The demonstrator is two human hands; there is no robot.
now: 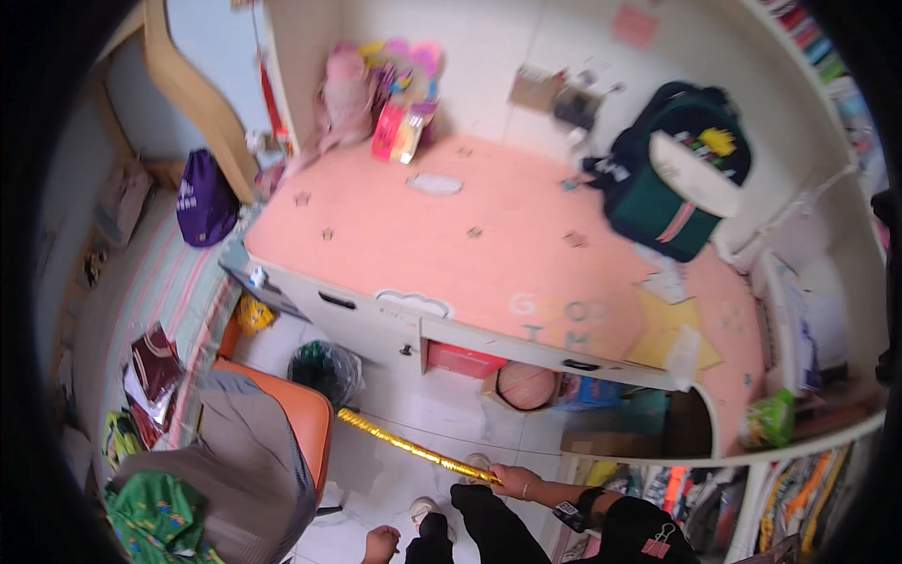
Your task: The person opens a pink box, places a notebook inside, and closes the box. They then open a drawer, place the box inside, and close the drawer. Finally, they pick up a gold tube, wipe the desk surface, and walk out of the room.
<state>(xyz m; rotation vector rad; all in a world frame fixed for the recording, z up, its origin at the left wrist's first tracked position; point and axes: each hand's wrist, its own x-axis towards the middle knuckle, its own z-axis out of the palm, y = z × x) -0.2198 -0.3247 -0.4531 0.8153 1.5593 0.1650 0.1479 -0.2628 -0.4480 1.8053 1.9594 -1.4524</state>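
My right hand [513, 481] grips one end of a long, shiny gold stick [409, 445], which looks foil-wrapped. The stick reaches left over the tiled floor, its far end beside an orange chair [310, 423] draped with grey cloth. Low in the view, my left hand [381, 543] is partly cut by the dark rim, its fingers curled; whether it holds something does not show. Behind the stick stands a desk with a pink top [394, 233]. A band is on my right wrist.
A lined waste bin [324, 370] stands left under the desk. A ball in a box [526, 385] sits beneath it. On the desk are a dark backpack [676, 176], a pink plush bag [347, 95] and papers. Left is a bed with a purple drawstring bag [204, 201]; clothes fill shelves lower right.
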